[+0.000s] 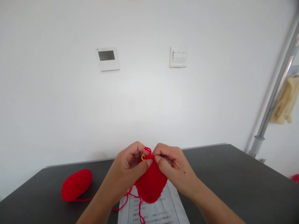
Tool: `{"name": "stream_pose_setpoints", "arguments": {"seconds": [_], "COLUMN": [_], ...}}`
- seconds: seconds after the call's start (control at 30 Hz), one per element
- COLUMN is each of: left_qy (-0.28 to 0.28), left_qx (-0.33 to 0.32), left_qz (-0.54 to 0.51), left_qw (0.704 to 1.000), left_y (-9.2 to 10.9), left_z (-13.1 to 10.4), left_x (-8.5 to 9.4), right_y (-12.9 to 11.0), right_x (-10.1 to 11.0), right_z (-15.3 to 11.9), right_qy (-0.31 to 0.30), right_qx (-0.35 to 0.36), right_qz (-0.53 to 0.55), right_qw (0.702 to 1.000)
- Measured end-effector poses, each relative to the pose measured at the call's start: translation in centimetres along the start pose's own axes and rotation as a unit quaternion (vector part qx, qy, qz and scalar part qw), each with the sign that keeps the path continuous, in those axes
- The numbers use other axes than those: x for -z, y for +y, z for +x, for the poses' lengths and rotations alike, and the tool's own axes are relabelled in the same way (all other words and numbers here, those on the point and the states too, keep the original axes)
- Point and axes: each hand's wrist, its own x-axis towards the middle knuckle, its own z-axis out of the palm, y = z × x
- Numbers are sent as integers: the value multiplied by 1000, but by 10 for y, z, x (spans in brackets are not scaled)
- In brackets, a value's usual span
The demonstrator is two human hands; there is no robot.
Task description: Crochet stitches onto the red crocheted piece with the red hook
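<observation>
A red crocheted piece (151, 183) hangs from both my hands, its rounded end pointing down over a printed sheet. My left hand (133, 163) pinches its upper left edge between thumb and fingers. Beside those fingertips sits a yellow stitch marker (143, 157), and a loop of red yarn (148, 150) stands up from the top edge. With thumb and index finger, my right hand (171, 161) grips the upper right edge, close to the left fingertips. No hook is visible in either hand.
A red yarn ball (77, 185) lies at the left on the dark table (215, 168), its strand trailing toward my hands. Under the piece is the printed sheet (154, 214). Behind the table rises a white wall (144, 102); a metal pole (275, 93) leans at the right.
</observation>
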Motion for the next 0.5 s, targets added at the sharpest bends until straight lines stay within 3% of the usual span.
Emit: {"name": "stream_pose_setpoints", "arguments": {"seconds": [0.5], "left_qy": [60], "left_qx": [-67], "left_qz": [-75], "left_qw": [993], "left_y": [-4], "left_z": [-1], "left_x": [-5], "right_y": [2], "right_x": [3], "right_z": [-3], "right_qy": [26], "right_qx": [28], "right_qz": [-12], "right_qw": [999]}}
